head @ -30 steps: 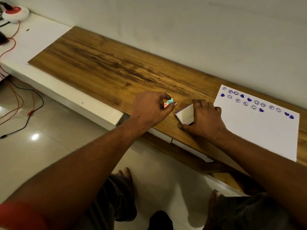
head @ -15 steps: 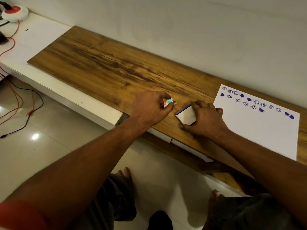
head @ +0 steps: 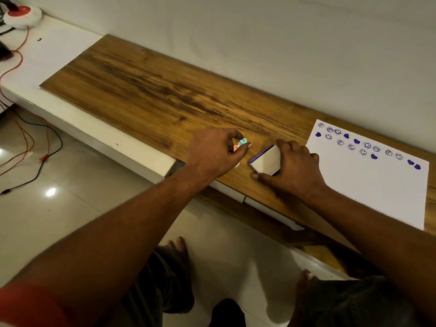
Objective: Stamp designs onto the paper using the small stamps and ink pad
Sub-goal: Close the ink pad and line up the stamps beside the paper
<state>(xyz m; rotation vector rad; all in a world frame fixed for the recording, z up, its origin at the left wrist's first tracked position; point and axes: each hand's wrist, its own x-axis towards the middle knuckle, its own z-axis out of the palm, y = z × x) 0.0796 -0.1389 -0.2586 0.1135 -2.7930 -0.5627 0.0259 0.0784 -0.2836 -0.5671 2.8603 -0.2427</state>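
On the wooden board [head: 151,90], the left hand [head: 213,153] pinches a teal stamp [head: 242,142] between thumb and fingertips, with a pink stamp [head: 236,148] just under it (mostly hidden). At its 3 o'clock, the right hand [head: 296,169] clamps the ink pad [head: 266,161], its lid nearly closed. The paper [head: 377,182], stamped with purple hearts and smileys, lies at 3 o'clock of that.

Ink pad [head: 265,161]: lid, raised on edge a second ago, now tipped lower toward the pad, a purple strip showing along its far edge. Right hand [head: 293,169]: fingers now lower over the lid, thumb at its near corner. Left hand [head: 213,153]: grip on the teal stamp [head: 242,142] apparently shifted only slightly; view too small to confirm.
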